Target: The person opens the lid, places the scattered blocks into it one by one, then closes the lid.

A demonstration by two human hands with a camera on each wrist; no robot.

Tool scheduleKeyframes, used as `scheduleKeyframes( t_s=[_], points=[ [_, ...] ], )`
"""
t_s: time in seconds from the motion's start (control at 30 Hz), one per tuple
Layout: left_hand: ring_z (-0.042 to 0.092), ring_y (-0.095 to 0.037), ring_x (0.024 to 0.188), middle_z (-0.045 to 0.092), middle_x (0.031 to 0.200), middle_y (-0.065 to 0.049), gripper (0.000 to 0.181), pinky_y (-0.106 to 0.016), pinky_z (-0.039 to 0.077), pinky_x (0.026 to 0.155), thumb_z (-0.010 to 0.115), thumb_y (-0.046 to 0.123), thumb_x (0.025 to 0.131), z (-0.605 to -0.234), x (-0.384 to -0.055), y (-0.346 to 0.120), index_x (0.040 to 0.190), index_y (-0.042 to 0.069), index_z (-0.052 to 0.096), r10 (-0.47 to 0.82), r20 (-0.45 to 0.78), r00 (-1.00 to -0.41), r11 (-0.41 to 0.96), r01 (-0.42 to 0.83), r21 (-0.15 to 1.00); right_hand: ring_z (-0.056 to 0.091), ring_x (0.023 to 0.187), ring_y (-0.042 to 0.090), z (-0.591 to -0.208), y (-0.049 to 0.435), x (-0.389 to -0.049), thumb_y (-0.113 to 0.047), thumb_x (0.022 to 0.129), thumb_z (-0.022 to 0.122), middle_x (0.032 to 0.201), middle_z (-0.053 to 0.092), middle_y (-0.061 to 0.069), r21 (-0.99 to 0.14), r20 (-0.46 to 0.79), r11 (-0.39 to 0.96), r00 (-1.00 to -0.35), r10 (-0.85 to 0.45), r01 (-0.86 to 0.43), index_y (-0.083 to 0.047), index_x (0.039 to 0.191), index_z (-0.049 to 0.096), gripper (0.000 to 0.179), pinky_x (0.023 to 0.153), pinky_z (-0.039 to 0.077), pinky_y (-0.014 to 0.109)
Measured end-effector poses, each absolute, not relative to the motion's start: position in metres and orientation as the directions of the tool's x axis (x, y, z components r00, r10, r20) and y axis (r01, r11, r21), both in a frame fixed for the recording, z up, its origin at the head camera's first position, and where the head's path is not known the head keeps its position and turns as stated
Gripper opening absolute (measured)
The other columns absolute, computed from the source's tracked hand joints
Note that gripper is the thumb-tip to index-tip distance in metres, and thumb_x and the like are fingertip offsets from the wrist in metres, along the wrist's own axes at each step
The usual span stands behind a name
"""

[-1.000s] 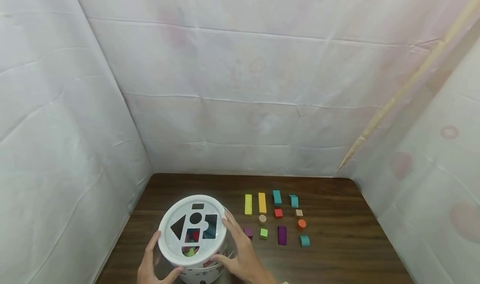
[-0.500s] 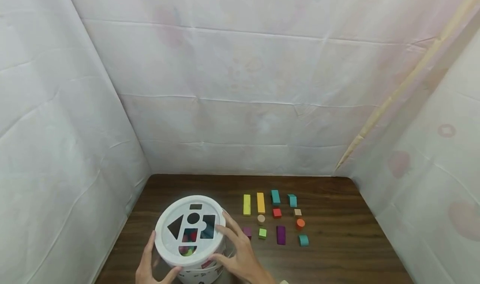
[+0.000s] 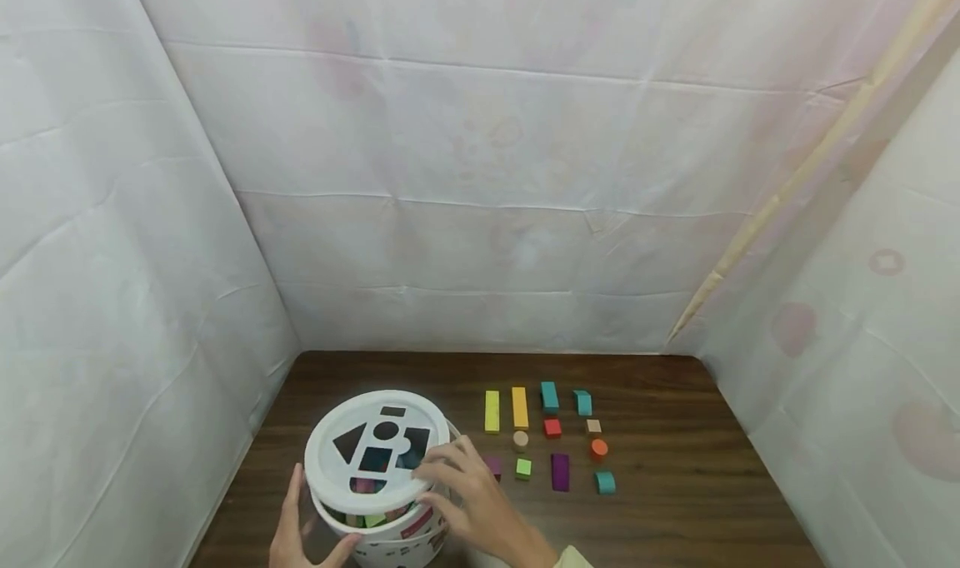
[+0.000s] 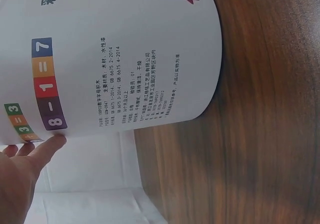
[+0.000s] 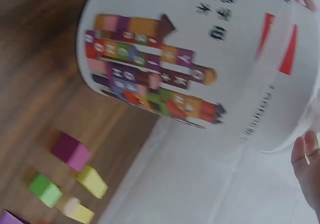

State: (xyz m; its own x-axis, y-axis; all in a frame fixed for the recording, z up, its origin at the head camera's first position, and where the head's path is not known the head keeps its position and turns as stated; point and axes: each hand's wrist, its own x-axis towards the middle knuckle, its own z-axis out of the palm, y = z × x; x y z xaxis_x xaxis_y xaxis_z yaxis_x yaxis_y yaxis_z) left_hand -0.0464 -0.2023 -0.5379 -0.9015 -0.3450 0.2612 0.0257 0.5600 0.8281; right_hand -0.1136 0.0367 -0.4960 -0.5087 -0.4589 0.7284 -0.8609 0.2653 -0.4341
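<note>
A white printed bucket (image 3: 397, 553) stands at the front left of the table. Its white lid (image 3: 401, 446), cut with shaped holes, sits tilted, raised at the front, and coloured blocks (image 3: 375, 520) show through the gap beneath. My left hand (image 3: 294, 543) holds the bucket's left side, thumb at the front and fingers along the wall; in the left wrist view a fingertip meets the printed side (image 4: 150, 59). At the lid's front-right edge, my right hand (image 3: 487, 501) grips the rim with bent fingers; the right wrist view catches only part of it.
Right of the bucket, several blocks lie in loose rows, among them a yellow block (image 3: 520, 408), a red block (image 3: 552, 428), a purple block (image 3: 560, 472) and an orange cylinder (image 3: 597, 450). White cloth walls (image 3: 480, 243) enclose the table's back and sides.
The lid's front edge has risen off the bucket, opening a gap. My right hand's fingers have drawn in toward the lid's front-right edge. The left hand keeps its hold.
</note>
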Motion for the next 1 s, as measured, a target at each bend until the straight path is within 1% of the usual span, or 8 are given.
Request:
scheduleKeyframes(
  t_s=[0.1, 0.3, 0.47, 0.57, 0.67, 0.77, 0.83, 1.0],
  points=[
    [0.037, -0.042, 0.127, 0.032, 0.146, -0.025, 0.125, -0.064, 0.048, 0.088, 0.091, 0.022, 0.059, -0.536, -0.048, -0.203, 0.153, 0.024, 0.009, -0.325, 0.239, -0.915, 0.549, 0.024, 0.836, 0.046, 0.096, 0.009, -0.483, 0.037, -0.118, -0.019, 0.090, 0.064, 0.111, 0.059, -0.006, -0.417, 0.744, 0.245, -0.484, -0.461, -0.875, -0.016, 0.111, 0.065, 0.021, 0.079, 0.046, 0.010],
    [0.036, -0.048, 0.125, 0.030, 0.145, -0.026, 0.118, -0.067, 0.048, 0.085, 0.090, 0.023, 0.062, -0.536, -0.052, -0.205, 0.153, 0.017, 0.014, -0.302, 0.237, -0.924, 0.540, 0.039, 0.841, 0.050, 0.091, 0.013, -0.460, 0.044, -0.124, -0.007, 0.087, 0.066, 0.107, 0.062, 0.003, -0.397, 0.821, 0.199, -0.444, -0.360, -0.896, -0.006, 0.110, 0.064, 0.023, 0.075, 0.049, 0.014],
    [0.034, -0.051, 0.125, 0.028, 0.145, -0.026, 0.112, -0.069, 0.047, 0.085, 0.087, 0.025, 0.067, -0.539, -0.051, -0.209, 0.152, 0.015, 0.015, -0.276, 0.228, -0.934, 0.546, 0.043, 0.837, 0.055, 0.088, 0.019, -0.427, 0.054, -0.115, 0.013, 0.078, 0.066, 0.100, 0.060, 0.012, -0.445, 0.851, 0.130, -0.463, -0.246, -0.886, 0.001, 0.104, 0.062, 0.028, 0.070, 0.057, 0.020],
    [0.037, -0.045, 0.125, 0.031, 0.144, -0.023, 0.110, -0.068, 0.048, 0.085, 0.087, 0.025, 0.066, -0.541, -0.052, -0.210, 0.152, 0.017, 0.018, -0.278, 0.247, -0.928, 0.550, 0.057, 0.833, 0.055, 0.081, 0.017, -0.413, 0.063, -0.108, 0.017, 0.079, 0.062, 0.095, 0.060, 0.011, -0.508, 0.829, 0.117, -0.522, -0.202, -0.853, 0.001, 0.101, 0.062, 0.027, 0.060, 0.057, 0.020],
    [0.036, -0.017, 0.128, 0.036, 0.142, -0.017, 0.109, -0.062, 0.052, 0.084, 0.089, 0.021, 0.064, -0.544, -0.053, -0.211, 0.151, 0.021, 0.022, -0.290, 0.294, -0.911, 0.568, 0.084, 0.819, 0.056, 0.075, 0.014, -0.405, 0.073, -0.102, 0.014, 0.085, 0.058, 0.092, 0.062, 0.008, -0.598, 0.768, 0.123, -0.611, -0.192, -0.792, -0.001, 0.100, 0.064, 0.022, 0.053, 0.056, 0.020],
    [0.031, 0.008, 0.122, 0.039, 0.140, -0.015, 0.109, -0.058, 0.055, 0.082, 0.089, 0.011, 0.061, -0.547, -0.055, -0.213, 0.150, 0.018, 0.027, -0.285, 0.360, -0.889, 0.580, 0.139, 0.803, 0.057, 0.071, 0.014, -0.394, 0.082, -0.095, 0.013, 0.088, 0.056, 0.087, 0.063, 0.006, -0.667, 0.708, 0.119, -0.676, -0.204, -0.735, -0.002, 0.099, 0.065, 0.021, 0.053, 0.057, 0.023],
    [0.029, 0.013, 0.119, 0.040, 0.140, -0.014, 0.109, -0.057, 0.055, 0.081, 0.089, 0.007, 0.059, -0.547, -0.055, -0.214, 0.149, 0.018, 0.028, -0.282, 0.375, -0.883, 0.584, 0.152, 0.797, 0.059, 0.072, 0.015, -0.401, 0.090, -0.097, 0.012, 0.088, 0.055, 0.086, 0.064, 0.007, -0.692, 0.680, 0.124, -0.700, -0.219, -0.711, -0.002, 0.099, 0.066, 0.021, 0.056, 0.058, 0.024],
    [0.039, -0.029, 0.128, 0.035, 0.143, -0.017, 0.107, -0.062, 0.052, 0.084, 0.088, 0.020, 0.066, -0.543, -0.053, -0.215, 0.151, 0.023, 0.022, -0.279, 0.294, -0.914, 0.579, 0.084, 0.811, 0.062, 0.077, 0.008, -0.441, 0.111, -0.103, 0.002, 0.091, 0.058, 0.091, 0.069, 0.004, -0.766, 0.571, 0.181, -0.782, -0.250, -0.617, -0.007, 0.102, 0.069, 0.018, 0.059, 0.061, 0.025]
  ],
)
